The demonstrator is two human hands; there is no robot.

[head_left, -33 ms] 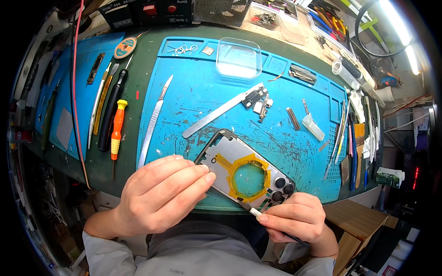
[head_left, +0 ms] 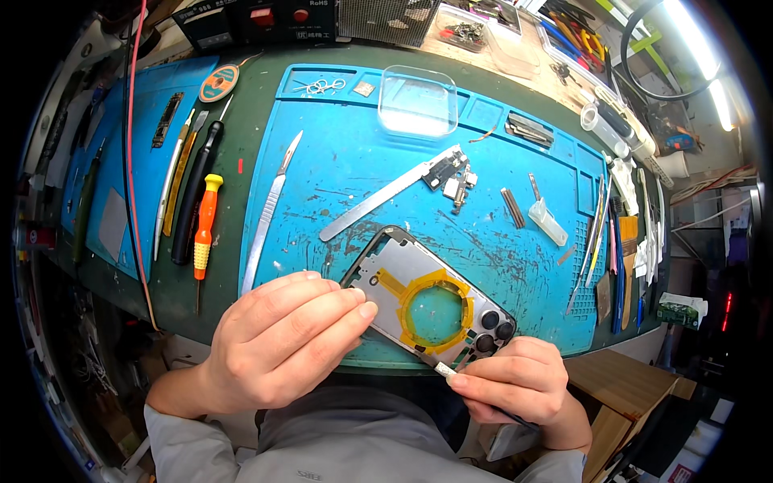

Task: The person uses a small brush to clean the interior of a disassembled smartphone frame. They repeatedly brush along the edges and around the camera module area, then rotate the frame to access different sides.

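Observation:
A phone back housing (head_left: pixel 389 302), tilted over the blue mat's front edge, has yellow tape around a large round hole; the mat shows through it. Dark camera lens rings (head_left: pixel 489 321) sit at its right end. My left hand (head_left: pixel 278 342) is closed at the housing's left end, fingertips and thumb on its edge. In my right hand (head_left: pixel 515 378), by the lower right corner, I pinch a slim dark-handled tool (head_left: pixel 514 417) with a pale piece (head_left: pixel 444 369) near its tip. The tip reaches the housing's lower edge; whether it touches is unclear. My fingers hide much of the tool.
On the blue mat (head_left: pixel 338 161) lie a scalpel (head_left: pixel 268 209), a flat metal spatula (head_left: pixel 374 197), small phone parts (head_left: pixel 451 177) and a clear plastic box (head_left: pixel 417 101). An orange screwdriver (head_left: pixel 207 229) rests at left. Tweezers and a brush (head_left: pixel 628 262) line the right side.

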